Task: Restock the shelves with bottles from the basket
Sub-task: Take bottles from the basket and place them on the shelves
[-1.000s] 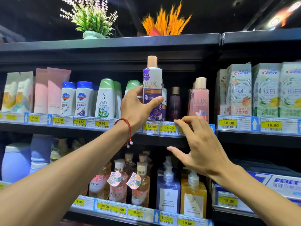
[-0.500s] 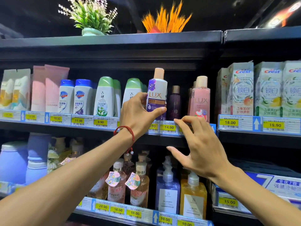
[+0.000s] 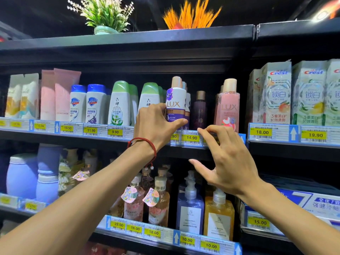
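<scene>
Left hand [image 3: 156, 124]: grip closed round the lower body of the white-and-purple LUX bottle [image 3: 175, 103], thumb across its front, fingers on its left side. The bottle stands upright on the middle shelf [image 3: 73, 140], its base hidden behind the price rail [image 3: 103, 130]. It is just right of the green-capped white bottles [image 3: 119, 103]. To its right are a dark purple bottle [image 3: 200, 107], set farther back, and a pink LUX bottle [image 3: 228, 105].

Right hand [image 3: 226, 159]: grip open, fingers loosely bent, holding nothing. Index fingertip lies over the rail by the 14.90 tag; contact cannot be told.

Red cord bracelet [image 3: 147, 141] on left wrist.
</scene>
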